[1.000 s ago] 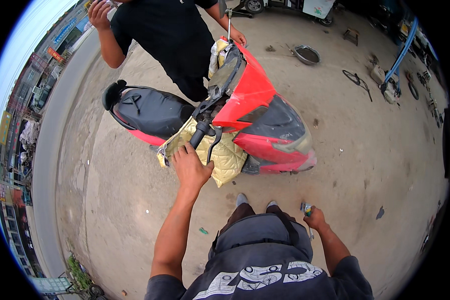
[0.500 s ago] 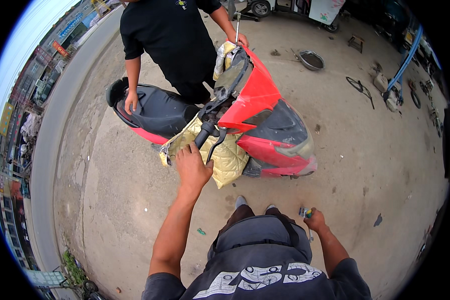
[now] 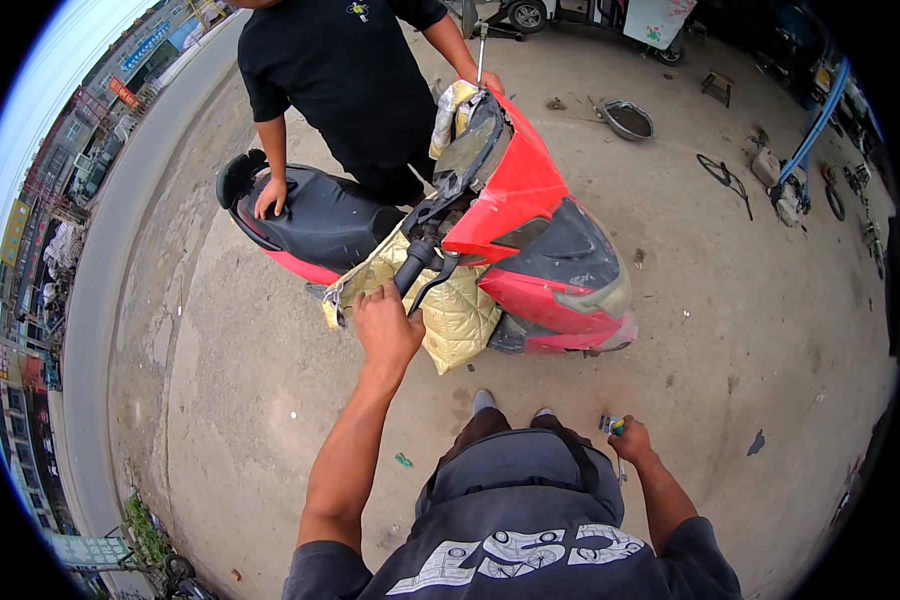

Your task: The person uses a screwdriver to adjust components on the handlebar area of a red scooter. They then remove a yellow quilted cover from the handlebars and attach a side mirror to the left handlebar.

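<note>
A red and black scooter (image 3: 550,295) stands in front of me. My left hand (image 3: 386,322) is closed around the end of its black handlebar grip (image 3: 414,266), close to the brake lever (image 3: 433,283). Beneath the grip hangs a yellow quilted leg cover (image 3: 462,318). Down by my side, my right hand (image 3: 632,441) is closed on hand tools (image 3: 607,425): a grey metal end with green and yellow shows at the fingers, and a silver shank sticks out below. Their exact kind is unclear.
Across the scooter stands a person in black (image 3: 335,90), one hand on the seat (image 3: 335,218), the other by the far handlebar. A basin (image 3: 629,120), a small stool (image 3: 716,87) and loose parts lie farther right. A road (image 3: 120,200) runs along the left.
The view has shifted slightly, so the scooter sits a little farther right in it. Both my hands keep their hold. The other person's hand on the seat has moved slightly.
</note>
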`<action>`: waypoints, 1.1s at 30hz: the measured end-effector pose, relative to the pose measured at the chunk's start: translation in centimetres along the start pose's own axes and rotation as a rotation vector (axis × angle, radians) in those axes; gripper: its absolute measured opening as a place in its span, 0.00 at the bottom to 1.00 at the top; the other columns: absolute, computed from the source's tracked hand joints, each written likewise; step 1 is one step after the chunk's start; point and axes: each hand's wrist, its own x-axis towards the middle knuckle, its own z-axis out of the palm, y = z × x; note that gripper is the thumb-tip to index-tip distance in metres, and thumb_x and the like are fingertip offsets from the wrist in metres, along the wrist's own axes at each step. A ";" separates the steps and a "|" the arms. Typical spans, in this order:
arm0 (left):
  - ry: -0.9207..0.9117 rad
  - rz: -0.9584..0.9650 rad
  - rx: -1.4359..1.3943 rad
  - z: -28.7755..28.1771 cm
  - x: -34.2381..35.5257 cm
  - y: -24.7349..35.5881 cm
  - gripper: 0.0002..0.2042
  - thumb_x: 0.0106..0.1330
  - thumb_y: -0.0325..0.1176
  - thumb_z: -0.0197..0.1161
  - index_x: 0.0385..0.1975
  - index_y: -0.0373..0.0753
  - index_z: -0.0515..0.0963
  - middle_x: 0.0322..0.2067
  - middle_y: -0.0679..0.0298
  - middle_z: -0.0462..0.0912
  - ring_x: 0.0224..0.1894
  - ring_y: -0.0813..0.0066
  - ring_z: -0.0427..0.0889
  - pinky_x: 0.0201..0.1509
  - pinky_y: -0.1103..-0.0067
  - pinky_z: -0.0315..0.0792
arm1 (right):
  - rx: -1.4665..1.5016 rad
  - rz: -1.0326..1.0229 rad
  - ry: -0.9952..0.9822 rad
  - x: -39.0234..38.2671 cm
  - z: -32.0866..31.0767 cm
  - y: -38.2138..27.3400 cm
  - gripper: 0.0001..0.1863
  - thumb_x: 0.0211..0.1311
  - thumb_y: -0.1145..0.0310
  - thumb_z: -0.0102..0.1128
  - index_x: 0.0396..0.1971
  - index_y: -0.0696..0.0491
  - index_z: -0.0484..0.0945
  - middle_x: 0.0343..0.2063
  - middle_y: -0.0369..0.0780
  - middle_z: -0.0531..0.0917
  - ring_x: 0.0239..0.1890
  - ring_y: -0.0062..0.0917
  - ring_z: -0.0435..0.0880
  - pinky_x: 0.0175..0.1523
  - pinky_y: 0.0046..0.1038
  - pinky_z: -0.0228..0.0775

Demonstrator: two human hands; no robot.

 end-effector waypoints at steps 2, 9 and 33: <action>-0.022 -0.011 -0.028 -0.1 0.1 -0.1 0.26 0.48 0.35 0.79 0.45 0.28 0.79 0.40 0.46 0.87 0.46 0.49 0.86 0.68 0.59 0.69 | -0.008 -0.015 0.004 0.0 -0.1 0.0 0.25 0.47 0.64 0.70 0.44 0.61 0.77 0.36 0.57 0.87 0.42 0.53 0.87 0.51 0.46 0.81; -0.023 0.013 0.027 -1.3 -1.4 1.4 0.48 0.46 0.44 0.81 0.63 0.19 0.68 0.53 0.38 0.79 0.57 0.43 0.78 0.68 0.57 0.65 | 0.034 -0.020 0.038 0.4 0.9 0.3 0.25 0.44 0.64 0.72 0.41 0.63 0.78 0.34 0.58 0.86 0.41 0.54 0.87 0.48 0.46 0.80; -0.066 -0.004 -0.029 -1.5 -1.4 1.5 0.53 0.44 0.49 0.81 0.66 0.18 0.64 0.58 0.36 0.75 0.61 0.39 0.73 0.69 0.56 0.64 | 0.009 -0.012 -0.023 0.4 0.8 0.1 0.26 0.47 0.62 0.71 0.44 0.62 0.76 0.36 0.57 0.87 0.43 0.54 0.87 0.51 0.46 0.80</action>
